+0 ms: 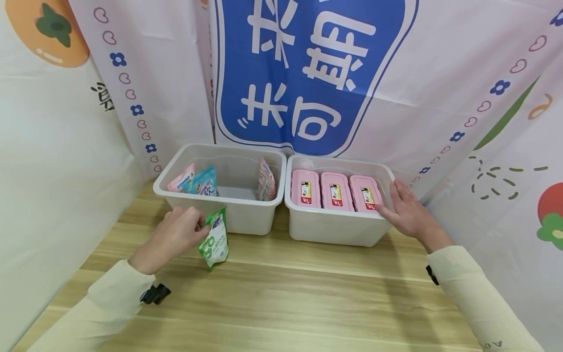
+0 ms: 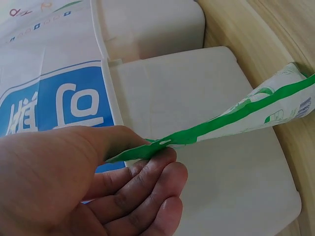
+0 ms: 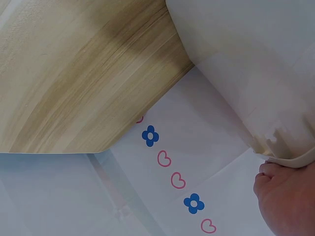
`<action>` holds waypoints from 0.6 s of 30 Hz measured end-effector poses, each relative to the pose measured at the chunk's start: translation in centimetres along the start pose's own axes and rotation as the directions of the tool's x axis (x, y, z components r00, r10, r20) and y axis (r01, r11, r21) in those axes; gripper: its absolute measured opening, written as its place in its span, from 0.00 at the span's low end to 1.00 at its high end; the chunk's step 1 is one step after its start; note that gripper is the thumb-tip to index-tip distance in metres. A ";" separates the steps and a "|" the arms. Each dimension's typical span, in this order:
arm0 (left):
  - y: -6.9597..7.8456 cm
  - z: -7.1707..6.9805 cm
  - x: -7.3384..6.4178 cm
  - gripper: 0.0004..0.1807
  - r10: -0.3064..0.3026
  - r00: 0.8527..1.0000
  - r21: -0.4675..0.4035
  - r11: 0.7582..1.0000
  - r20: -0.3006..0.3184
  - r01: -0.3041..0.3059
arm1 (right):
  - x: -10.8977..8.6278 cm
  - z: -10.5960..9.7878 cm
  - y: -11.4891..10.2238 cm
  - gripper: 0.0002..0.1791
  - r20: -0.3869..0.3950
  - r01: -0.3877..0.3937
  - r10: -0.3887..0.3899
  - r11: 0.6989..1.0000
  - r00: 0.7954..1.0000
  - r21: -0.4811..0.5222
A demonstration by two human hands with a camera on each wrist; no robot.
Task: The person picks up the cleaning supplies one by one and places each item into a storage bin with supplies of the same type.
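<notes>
My left hand (image 1: 180,232) pinches the top edge of a green and white packet (image 1: 215,242) that hangs upright before the left bin (image 1: 246,215). In the left wrist view, the thumb and forefinger press on the packet's green seal (image 2: 170,140), the other fingers loosely bent below. My right hand (image 1: 409,212) holds the front right corner of the right bin (image 1: 334,230), thumb over the rim and fingers along its outer side. In the right wrist view, part of that hand (image 3: 288,196) shows under the bin's lip (image 3: 293,161); the thumb is hidden there.
Inside the left bin lean a pink packet (image 1: 182,177), a blue packet (image 1: 204,182) and another pink packet (image 1: 266,182). Three pink lidded boxes (image 1: 306,188) stand in a row in the right bin. Printed cloth (image 1: 176,73) hangs behind the wooden table (image 1: 281,293).
</notes>
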State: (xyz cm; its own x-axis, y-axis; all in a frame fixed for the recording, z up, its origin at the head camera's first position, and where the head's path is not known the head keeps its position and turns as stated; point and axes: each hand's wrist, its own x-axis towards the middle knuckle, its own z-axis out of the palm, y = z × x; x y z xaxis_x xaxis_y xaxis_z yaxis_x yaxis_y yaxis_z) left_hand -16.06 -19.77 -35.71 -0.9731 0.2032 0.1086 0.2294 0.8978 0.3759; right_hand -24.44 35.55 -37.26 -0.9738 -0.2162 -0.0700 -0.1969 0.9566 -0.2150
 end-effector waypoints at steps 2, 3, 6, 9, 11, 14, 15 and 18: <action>-0.1 0.0 -0.1 0.21 0.000 1.000 0.000 1.000 -0.001 0.000 | 0.0 0.0 0.0 0.56 0.000 -0.001 0.001 1.000 1.000 -0.001; -0.1 0.0 0.0 0.21 -0.002 1.000 0.002 1.000 -0.001 0.002 | 0.0 0.0 0.0 0.56 0.000 -0.001 0.001 1.000 1.000 -0.003; -0.2 -0.1 0.0 0.22 0.002 1.000 0.008 1.000 -0.005 -0.002 | 0.0 0.0 0.0 0.56 -0.004 -0.003 0.003 1.000 1.000 -0.004; -0.3 -0.2 0.0 0.20 0.013 1.000 0.015 1.000 -0.011 -0.013 | 0.0 0.1 0.0 0.55 -0.007 0.000 0.000 1.000 1.000 -0.005; -0.4 -0.3 -0.1 0.19 0.020 1.000 0.021 1.000 -0.013 -0.020 | 0.0 0.0 -0.1 0.55 -0.006 0.000 0.000 1.000 1.000 -0.005; -0.3 -0.6 -0.1 0.17 0.031 0.999 0.029 0.999 -0.017 -0.030 | 0.0 0.1 -0.1 0.55 -0.005 0.000 0.000 1.000 1.000 -0.004; -0.2 -0.7 -0.1 0.17 0.034 0.999 0.030 0.999 -0.018 -0.034 | 0.1 0.1 -0.1 0.55 -0.006 0.001 -0.001 1.000 1.000 -0.006; -0.1 -1.1 -0.1 0.16 0.048 0.998 0.030 0.998 -0.031 -0.047 | 0.1 0.1 0.0 0.55 -0.008 0.002 -0.002 1.000 1.000 -0.009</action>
State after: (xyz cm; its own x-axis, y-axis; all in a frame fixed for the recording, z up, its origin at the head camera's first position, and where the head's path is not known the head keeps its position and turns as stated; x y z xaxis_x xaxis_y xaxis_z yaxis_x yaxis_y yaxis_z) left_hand -15.98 -20.29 -34.78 -0.9599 0.2337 0.1550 0.2741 0.8986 0.3426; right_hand -24.49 35.47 -37.35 -0.9743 -0.2168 -0.0614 -0.2001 0.9578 -0.2063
